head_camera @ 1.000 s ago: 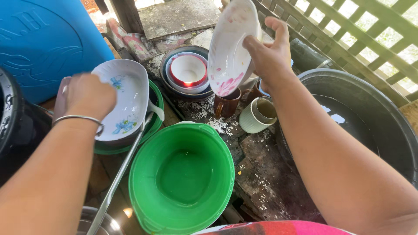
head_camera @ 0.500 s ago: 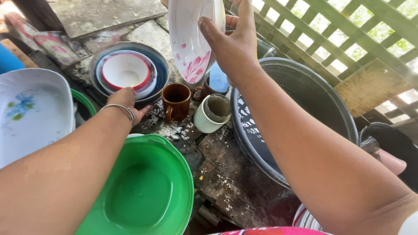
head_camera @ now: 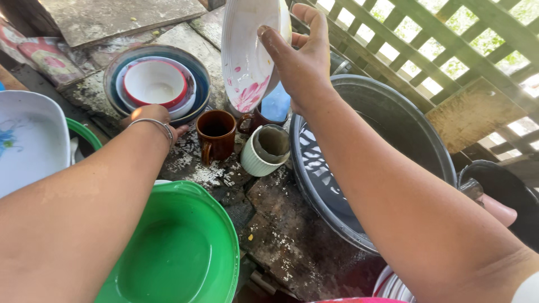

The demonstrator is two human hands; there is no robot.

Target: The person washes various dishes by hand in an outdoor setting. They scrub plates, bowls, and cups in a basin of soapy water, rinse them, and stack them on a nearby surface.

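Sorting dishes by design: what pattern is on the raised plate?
White plate with a pink flower print near its lower edge, seen in the head view.

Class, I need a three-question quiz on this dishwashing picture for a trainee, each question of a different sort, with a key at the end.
1. True or false: the right hand holds the white plate with pink flowers tilted on edge, above the cups.
2. What is the left hand nearest to?
A. the green basin
B. the stack of bowls with a red-rimmed bowl on top
C. the large dark tub
3. Fill in: between the brown mug and the dark tub stands a pale ribbed ____.

Key: 1 true; 2 B; 3 cup.
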